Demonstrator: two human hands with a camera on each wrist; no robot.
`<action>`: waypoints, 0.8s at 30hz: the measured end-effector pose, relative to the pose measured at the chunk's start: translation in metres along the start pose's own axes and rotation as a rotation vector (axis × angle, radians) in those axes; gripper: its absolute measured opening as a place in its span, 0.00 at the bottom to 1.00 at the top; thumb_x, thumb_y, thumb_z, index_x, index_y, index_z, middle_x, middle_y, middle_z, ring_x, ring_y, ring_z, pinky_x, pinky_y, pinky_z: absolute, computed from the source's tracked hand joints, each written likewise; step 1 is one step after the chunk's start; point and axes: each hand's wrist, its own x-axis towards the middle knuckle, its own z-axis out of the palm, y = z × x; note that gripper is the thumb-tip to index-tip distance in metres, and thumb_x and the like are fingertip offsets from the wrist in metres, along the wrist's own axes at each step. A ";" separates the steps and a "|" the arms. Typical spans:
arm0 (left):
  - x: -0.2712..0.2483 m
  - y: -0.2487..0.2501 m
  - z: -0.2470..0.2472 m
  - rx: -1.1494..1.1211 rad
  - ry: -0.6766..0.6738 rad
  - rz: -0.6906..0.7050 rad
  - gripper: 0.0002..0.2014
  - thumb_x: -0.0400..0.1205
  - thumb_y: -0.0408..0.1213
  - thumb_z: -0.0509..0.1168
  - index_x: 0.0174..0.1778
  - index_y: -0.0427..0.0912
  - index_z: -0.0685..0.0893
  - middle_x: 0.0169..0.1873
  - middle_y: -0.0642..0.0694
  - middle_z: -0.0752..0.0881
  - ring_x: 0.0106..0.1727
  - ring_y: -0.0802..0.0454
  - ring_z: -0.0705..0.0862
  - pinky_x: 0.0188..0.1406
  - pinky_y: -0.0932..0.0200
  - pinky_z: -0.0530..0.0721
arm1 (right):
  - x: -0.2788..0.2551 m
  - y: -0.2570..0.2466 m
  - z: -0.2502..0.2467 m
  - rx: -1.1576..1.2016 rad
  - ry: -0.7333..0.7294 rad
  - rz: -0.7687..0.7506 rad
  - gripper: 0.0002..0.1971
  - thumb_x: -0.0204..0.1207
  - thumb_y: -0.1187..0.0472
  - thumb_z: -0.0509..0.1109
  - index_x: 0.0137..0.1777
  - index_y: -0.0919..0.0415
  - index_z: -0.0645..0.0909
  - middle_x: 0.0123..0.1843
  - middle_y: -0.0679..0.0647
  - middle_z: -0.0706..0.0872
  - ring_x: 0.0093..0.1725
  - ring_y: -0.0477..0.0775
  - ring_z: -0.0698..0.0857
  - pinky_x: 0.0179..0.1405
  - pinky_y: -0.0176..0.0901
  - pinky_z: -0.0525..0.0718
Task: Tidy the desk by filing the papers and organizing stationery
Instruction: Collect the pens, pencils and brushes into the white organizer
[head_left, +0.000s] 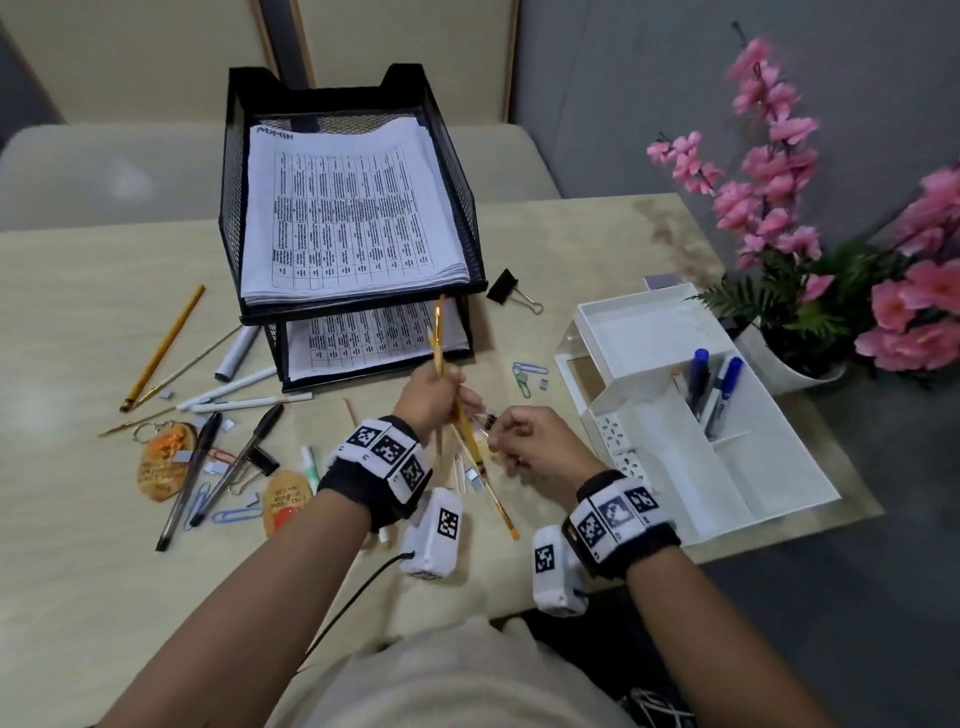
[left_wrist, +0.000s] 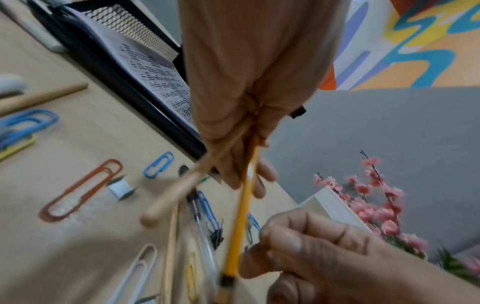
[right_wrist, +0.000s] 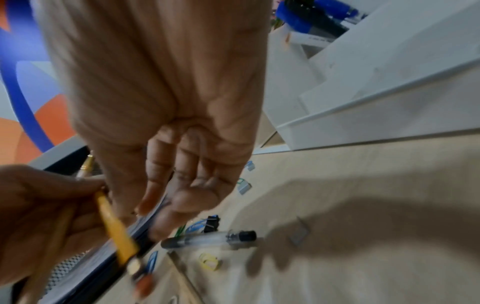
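Note:
My left hand (head_left: 434, 387) grips two thin paintbrushes above the desk, a yellow-handled one (left_wrist: 241, 222) whose bristle end points down toward me and a plain wooden one (left_wrist: 179, 191). My right hand (head_left: 519, 441) hovers just right of them, fingers loosely bent and holding nothing. Beyond the fingertips (right_wrist: 145, 205) a clear pen with a black cap (right_wrist: 207, 239) lies on the desk. The white desk organizer (head_left: 675, 467) stands to the right with blue-capped markers (head_left: 717, 384) in its back compartment. The black two-tier mesh tray (head_left: 358, 306) holds printed papers (head_left: 348, 208).
Pens, pencils, white markers, paper clips, binder clips and two orange key tags (head_left: 161, 467) are scattered over the desk's left half. A black binder clip (head_left: 506, 288) and coloured paper clips (head_left: 527, 374) lie between tray and organizer. A pot of pink flowers (head_left: 810, 291) stands at the right.

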 end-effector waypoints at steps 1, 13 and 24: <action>0.000 0.000 -0.005 -0.014 0.055 0.024 0.14 0.88 0.32 0.48 0.35 0.42 0.68 0.15 0.46 0.80 0.13 0.58 0.80 0.18 0.66 0.80 | 0.006 0.001 0.004 -0.091 0.090 -0.006 0.03 0.73 0.71 0.69 0.39 0.66 0.81 0.33 0.62 0.84 0.26 0.51 0.81 0.26 0.38 0.80; -0.008 -0.014 -0.032 0.176 -0.001 -0.172 0.13 0.86 0.31 0.52 0.38 0.37 0.77 0.27 0.45 0.76 0.10 0.62 0.69 0.09 0.71 0.65 | 0.009 0.014 0.019 -0.327 0.193 0.018 0.03 0.71 0.64 0.66 0.37 0.60 0.79 0.37 0.57 0.82 0.45 0.58 0.80 0.48 0.48 0.80; -0.006 -0.024 -0.013 0.195 0.035 0.107 0.14 0.86 0.33 0.52 0.34 0.44 0.72 0.30 0.45 0.81 0.12 0.65 0.68 0.13 0.72 0.66 | -0.014 0.023 0.026 -0.509 0.086 -0.044 0.11 0.76 0.60 0.64 0.33 0.62 0.73 0.35 0.62 0.80 0.38 0.61 0.80 0.36 0.45 0.73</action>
